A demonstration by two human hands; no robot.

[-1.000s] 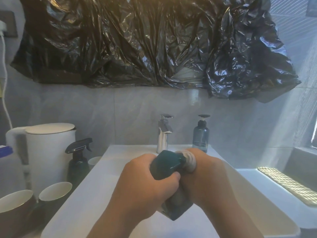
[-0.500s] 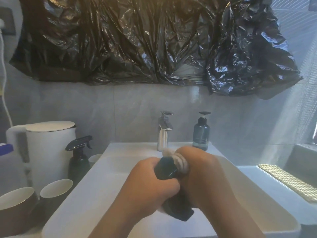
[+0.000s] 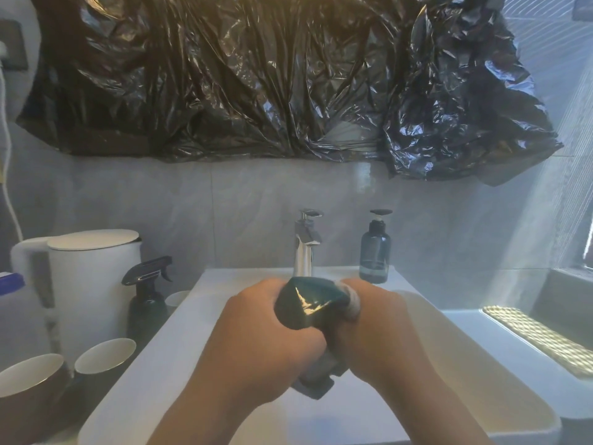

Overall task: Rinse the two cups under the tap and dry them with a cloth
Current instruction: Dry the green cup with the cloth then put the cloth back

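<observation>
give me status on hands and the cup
Left hand grips teal cup over sink. Right hand holds cloth against it. Brown cup and dark cup stand left of sink.

My left hand (image 3: 266, 342) and my right hand (image 3: 385, 329) are bare, and so are both wrists. My left forearm (image 3: 192, 419) and right forearm (image 3: 449, 412) run bare down to the lower edge of the view. The backs of my hands look smooth, the knuckles rounded; my fingertips are hidden from the camera.
</observation>
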